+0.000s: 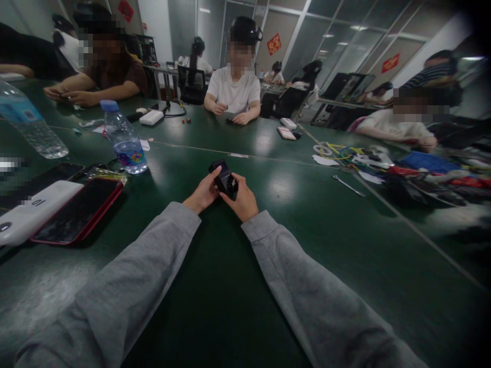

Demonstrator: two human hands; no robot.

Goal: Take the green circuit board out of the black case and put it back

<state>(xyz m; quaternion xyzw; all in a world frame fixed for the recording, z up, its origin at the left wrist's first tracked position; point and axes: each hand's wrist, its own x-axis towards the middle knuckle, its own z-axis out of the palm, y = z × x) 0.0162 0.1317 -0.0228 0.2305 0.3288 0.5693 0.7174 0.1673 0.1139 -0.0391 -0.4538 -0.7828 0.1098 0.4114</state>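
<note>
A small black box-shaped device (224, 180) is held just above the green table (215, 286), in the middle of the head view. My left hand (206, 190) grips its left side, with the thumb lying on the upper face. On the other side my right hand (244, 198) closes around the lower right end, where a shiny dark part shows near the fingers. The device is tilted, its far end leaning left. Its underside and several of my fingertips are hidden. What kind of device it is I cannot make out.
Left of my arms lie a red-cased phone (79, 210) and a white power bank (42, 207). Two water bottles, one blue-capped bottle (128, 145) and one larger bottle (32, 122), stand behind them. To the right are a wrench (348, 186) and a cable pile (356, 156). Several people sit around.
</note>
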